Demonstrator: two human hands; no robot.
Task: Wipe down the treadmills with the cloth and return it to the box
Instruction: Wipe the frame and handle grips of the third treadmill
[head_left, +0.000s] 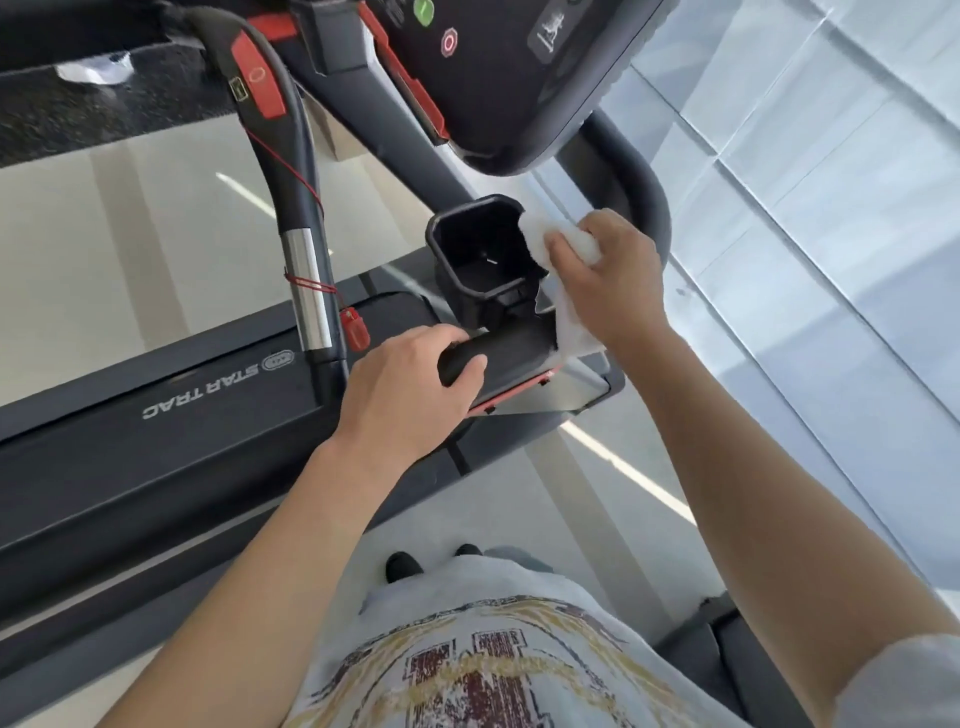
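Treadmill (156, 415) fills the left and far scene, its black cup holder (480, 254) at centre. Left hand (410, 395) curls round a black handle end (462, 364), near the holder. Right hand (608, 280) clutches the white cloth (540, 244) bunched against the holder's right rim; wiping likely proceeds leftward, into the cup.

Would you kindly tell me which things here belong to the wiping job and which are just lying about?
In the job:
cloth in the right hand
cup holder being wiped
handlebar, held by the left hand

Lying about:
red safety clip
white scrap on the far floor
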